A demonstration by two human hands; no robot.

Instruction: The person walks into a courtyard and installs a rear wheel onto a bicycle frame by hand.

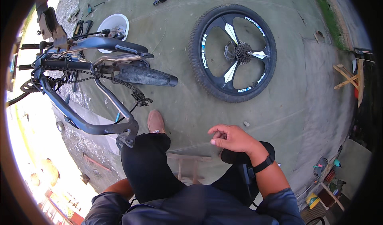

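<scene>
Fingers on our right hand curl loosely and hold nothing above our knee, well apart from the black wheel lying flat on the floor, while the bike frame rests upside down left of that wheel and our left hand stays hidden.

An outdoor yard used as a bike-repair spot: bare concrete ground with gravel at its edge, an upturned bike frame with its chain hanging loose, a detached wheel lying flat, a white bucket, scattered tools and wooden scraps.
</scene>
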